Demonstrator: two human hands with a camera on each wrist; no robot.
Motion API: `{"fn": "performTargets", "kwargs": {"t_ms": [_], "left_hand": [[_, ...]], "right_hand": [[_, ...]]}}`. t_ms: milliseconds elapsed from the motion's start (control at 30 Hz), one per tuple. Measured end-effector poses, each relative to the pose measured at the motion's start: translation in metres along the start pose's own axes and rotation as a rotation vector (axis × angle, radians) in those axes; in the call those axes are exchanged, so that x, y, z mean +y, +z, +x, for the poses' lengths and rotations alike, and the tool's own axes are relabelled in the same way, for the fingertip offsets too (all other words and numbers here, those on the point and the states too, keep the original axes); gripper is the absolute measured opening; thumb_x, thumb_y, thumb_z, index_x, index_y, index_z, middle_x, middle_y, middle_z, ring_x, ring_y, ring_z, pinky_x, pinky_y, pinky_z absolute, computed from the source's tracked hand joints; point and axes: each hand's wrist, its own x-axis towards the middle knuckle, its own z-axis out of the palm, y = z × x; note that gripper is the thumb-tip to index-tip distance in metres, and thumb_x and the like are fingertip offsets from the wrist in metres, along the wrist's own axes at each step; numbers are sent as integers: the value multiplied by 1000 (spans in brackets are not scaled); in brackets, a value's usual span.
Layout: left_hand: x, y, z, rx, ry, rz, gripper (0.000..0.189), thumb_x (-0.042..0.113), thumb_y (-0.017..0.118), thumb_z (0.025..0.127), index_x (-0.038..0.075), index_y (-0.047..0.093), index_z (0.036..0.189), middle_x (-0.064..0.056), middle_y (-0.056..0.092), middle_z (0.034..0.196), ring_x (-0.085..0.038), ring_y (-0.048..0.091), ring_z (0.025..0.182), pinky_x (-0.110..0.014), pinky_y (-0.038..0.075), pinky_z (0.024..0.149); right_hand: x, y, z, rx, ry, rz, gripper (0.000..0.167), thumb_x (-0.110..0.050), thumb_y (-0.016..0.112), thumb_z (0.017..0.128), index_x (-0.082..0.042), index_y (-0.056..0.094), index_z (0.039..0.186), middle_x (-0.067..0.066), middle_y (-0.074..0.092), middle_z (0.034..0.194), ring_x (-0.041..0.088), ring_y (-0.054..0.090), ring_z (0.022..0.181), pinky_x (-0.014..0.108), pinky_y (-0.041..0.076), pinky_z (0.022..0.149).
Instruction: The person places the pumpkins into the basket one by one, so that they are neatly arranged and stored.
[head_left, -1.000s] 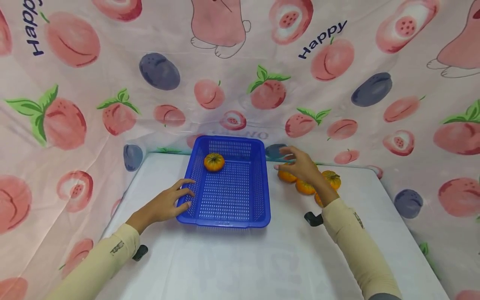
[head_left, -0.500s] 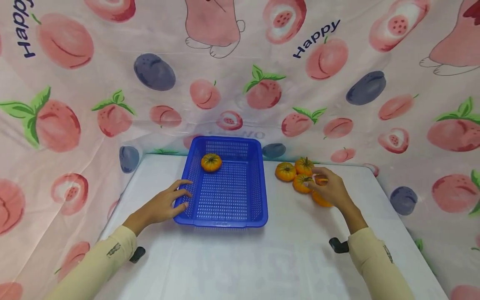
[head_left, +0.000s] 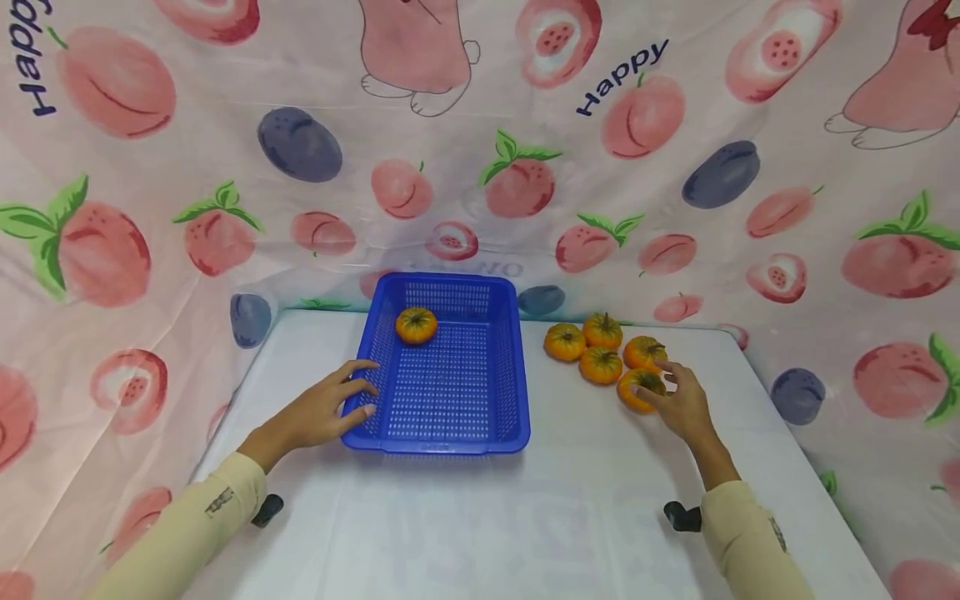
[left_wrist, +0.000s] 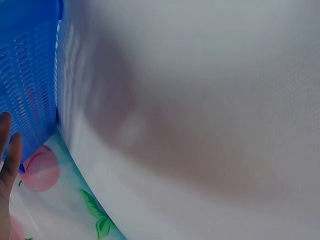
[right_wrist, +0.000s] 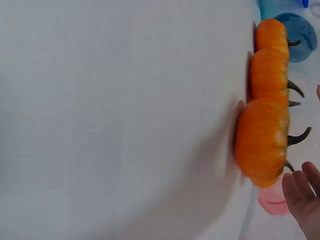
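Note:
My left hand [head_left: 322, 408] lies at the left side of a blue plastic basket [head_left: 435, 447], its spread fingers reaching over the rim in the head view. In the left wrist view, fingers [left_wrist: 14, 150] show beside the basket's perforated wall [left_wrist: 30, 85]. One small orange pumpkin [head_left: 416, 325] sits inside, toward the far left corner. To the right of the basket my right hand [head_left: 684, 406] is over the nearest pumpkin [head_left: 636, 395] of a group, thumb and fingers parted around its top. The right wrist view has fingertips [right_wrist: 295, 185] close beside a pumpkin [right_wrist: 262, 142] with a curved stem.
Several more small pumpkins [head_left: 601, 365] cluster on the white table [head_left: 465, 525], near its back edge. A fruit-printed cloth [head_left: 450, 192] hangs behind and along the sides. A black piece [head_left: 681, 517] shows by the right cuff, another black piece [head_left: 267, 510] by the left.
My right hand has moved right and nearer, from over the back pumpkins to the front one of the cluster. The left hand stays at the basket; the view has shifted slightly right.

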Motion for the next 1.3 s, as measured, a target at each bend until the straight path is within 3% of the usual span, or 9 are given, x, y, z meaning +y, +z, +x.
{"fn": "performTargets", "kwargs": {"t_ms": [300,467,833,1300], "left_hand": [[3,-5,1,-33,-19,33,37,42,63,95,19,68,123,-8,39,156,-40,40,141,-64,45,106],[1,-3,2,-27,1,42,41,44,62,95,18,66,126,-6,39,156,-36,40,139,-62,46,106],[3,-4,0,-8,-11,23,46,41,65,95,17,63,133,-10,34,160,-43,33,145,-68,39,108],[2,-6,-2,-46,-29,11,51,47,66,92,18,62,134,-10,27,163,-47,28,147,-71,35,108]], "right_hand": [[17,8,3,-94,105,-50,83,-28,72,93,2,26,155,36,32,151,52,37,136,63,37,112],[23,9,5,-142,128,-64,84,-29,71,93,3,25,156,35,31,154,52,36,137,62,35,114],[29,11,12,-153,129,-35,81,-24,70,94,-1,25,157,31,31,157,51,35,139,61,37,113],[35,14,14,-152,136,-18,82,-24,72,92,-4,25,157,30,31,156,50,38,137,60,40,112]]}}
